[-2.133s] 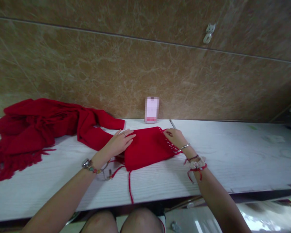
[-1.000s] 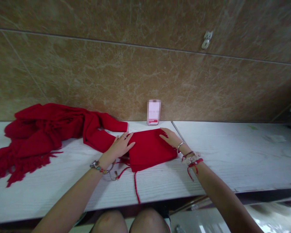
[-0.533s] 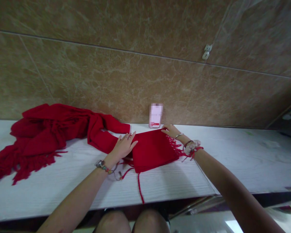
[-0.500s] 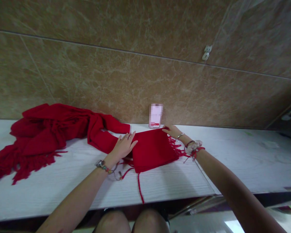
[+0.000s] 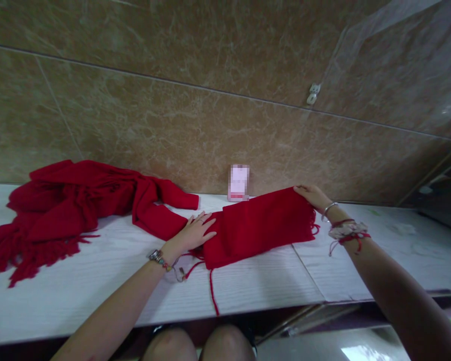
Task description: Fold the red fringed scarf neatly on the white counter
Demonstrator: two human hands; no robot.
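A red fringed scarf (image 5: 266, 225) lies in flat layers on the white surface, its folded part stretching to the right. My left hand (image 5: 197, 231) rests on the scarf's left part, fingers spread and flat. At the far right corner my right hand (image 5: 311, 196) pinches the edge of the cloth between thumb and fingers. Red fringe hangs at the right end below that hand, and a long strand dangles from the lower left corner. More red cloth (image 5: 75, 195) is heaped loosely at the left, running up to my left hand; the join is hidden there.
A phone (image 5: 238, 183) with a blurred screen leans against the brown marbled wall (image 5: 154, 125), just behind the scarf. The white tabletop (image 5: 165, 301) has a seam right of the middle. A small white fitting (image 5: 313, 94) is fixed on the wall. My knees are below the front edge.
My right hand has moved right with the scarf's upper layer, so the folded part is now longer. My left hand stays in nearly the same place on the cloth.
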